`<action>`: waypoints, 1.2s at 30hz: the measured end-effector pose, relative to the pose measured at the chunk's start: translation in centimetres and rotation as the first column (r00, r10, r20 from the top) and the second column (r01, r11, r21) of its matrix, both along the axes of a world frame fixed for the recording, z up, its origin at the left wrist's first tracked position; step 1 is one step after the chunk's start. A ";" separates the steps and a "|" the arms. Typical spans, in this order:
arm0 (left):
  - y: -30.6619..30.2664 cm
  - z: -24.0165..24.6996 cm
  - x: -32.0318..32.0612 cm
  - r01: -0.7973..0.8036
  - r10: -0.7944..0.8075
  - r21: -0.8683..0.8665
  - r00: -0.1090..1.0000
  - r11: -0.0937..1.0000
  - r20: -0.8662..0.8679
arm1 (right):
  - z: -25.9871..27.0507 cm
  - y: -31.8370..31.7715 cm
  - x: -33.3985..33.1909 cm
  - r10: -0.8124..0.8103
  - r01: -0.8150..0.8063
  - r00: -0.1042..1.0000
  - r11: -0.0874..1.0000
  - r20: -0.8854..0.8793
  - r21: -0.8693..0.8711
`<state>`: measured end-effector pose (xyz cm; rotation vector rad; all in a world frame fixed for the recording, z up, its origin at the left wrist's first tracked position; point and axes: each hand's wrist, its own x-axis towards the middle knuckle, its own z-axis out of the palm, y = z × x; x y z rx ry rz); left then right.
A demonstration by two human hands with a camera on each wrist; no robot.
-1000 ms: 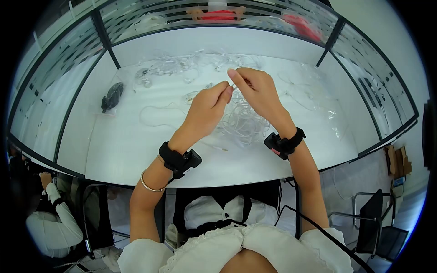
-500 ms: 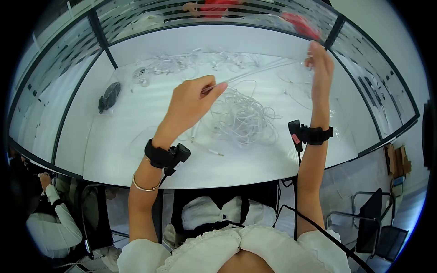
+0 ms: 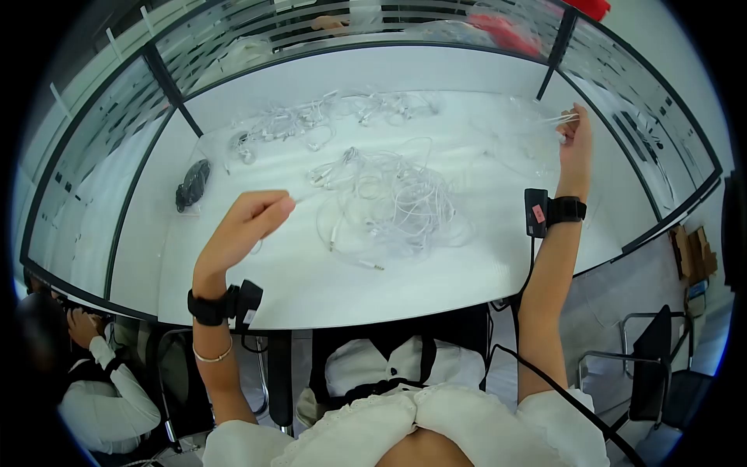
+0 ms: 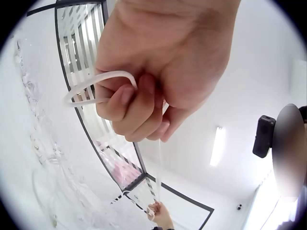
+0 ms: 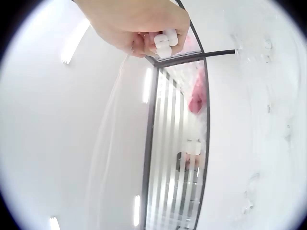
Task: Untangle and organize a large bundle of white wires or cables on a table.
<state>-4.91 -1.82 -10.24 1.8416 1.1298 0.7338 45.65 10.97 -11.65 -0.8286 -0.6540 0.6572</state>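
My left hand (image 3: 243,224) is over the left part of the table, fingers curled round a white cable. A loop of that cable (image 4: 110,74) sticks out beside the fingers in the left wrist view. Far out at the right, my right hand (image 3: 576,146) grips white strands, with small white plastic end pieces (image 5: 164,45) poking from its fist. Thin pale strands stretch between the two hands. Between them on the table lies a tangled pile of white cables (image 3: 424,206), a jack plug (image 3: 372,265) at its near edge.
More white cables (image 3: 292,121) lie along the back of the table. A black bundle (image 3: 193,185) in clear plastic sits at the left. Clear plastic (image 3: 517,132) lies at the back right. Framed glass partitions (image 3: 327,35) enclose the table, with people beyond.
My hands were together above the pile. The right hand swung out to the far right; the left then moved left and nearer my body, the cable drawn out between them.
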 end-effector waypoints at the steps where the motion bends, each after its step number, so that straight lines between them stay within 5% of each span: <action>1: -0.5 0.0 -0.2 -0.004 0.005 -0.050 1.000 0.999 0.020 | -0.7 0.5 0.3 0.019 -0.019 0.999 1.000 0.038 -0.017; 6: -2.0 -0.6 -1.8 0.034 0.047 -0.324 0.970 0.945 0.240 | -1.1 0.6 0.0 0.034 0.004 0.975 0.986 0.220 -0.166; 9: -2.0 -1.8 -4.3 0.141 0.060 -0.426 0.903 0.894 0.426 | -1.6 1.2 -0.1 0.276 -0.233 0.946 0.944 0.172 -0.233; 11: -2.3 -2.5 -5.9 0.013 0.218 -0.426 0.844 0.905 0.489 | -2.0 1.5 0.8 0.685 -0.650 0.726 0.713 0.063 -0.264; 13: -1.9 -3.0 -8.3 0.037 0.312 -0.491 0.730 0.870 0.608 | -2.1 1.6 0.4 0.798 -0.730 0.589 0.594 0.130 -0.339; 17: -2.4 -3.3 -10.9 -0.047 0.383 -0.506 0.713 0.861 0.587 | -1.4 0.9 -1.4 0.809 -0.685 0.510 0.588 0.293 -0.430; 21: -2.4 -5.3 -10.7 -0.241 0.285 -0.247 0.946 0.938 0.158 | -2.1 1.0 -1.5 0.757 -0.635 0.556 0.653 0.343 -0.412; 26: -2.6 -4.2 -9.1 0.002 0.170 -0.470 0.931 0.882 0.322 | -2.7 2.3 -0.5 0.838 -0.825 0.546 0.537 -0.003 -0.177; 30: -2.8 -6.0 -6.6 0.137 0.423 -0.641 0.646 0.755 0.636 | -2.3 3.1 -2.3 0.827 -0.850 0.489 0.523 -0.278 0.061; 36: -4.3 -6.2 -0.7 0.154 0.555 -0.619 0.315 0.770 0.770 | 0.8 2.3 -10.2 0.760 -0.741 0.625 0.650 0.178 -0.170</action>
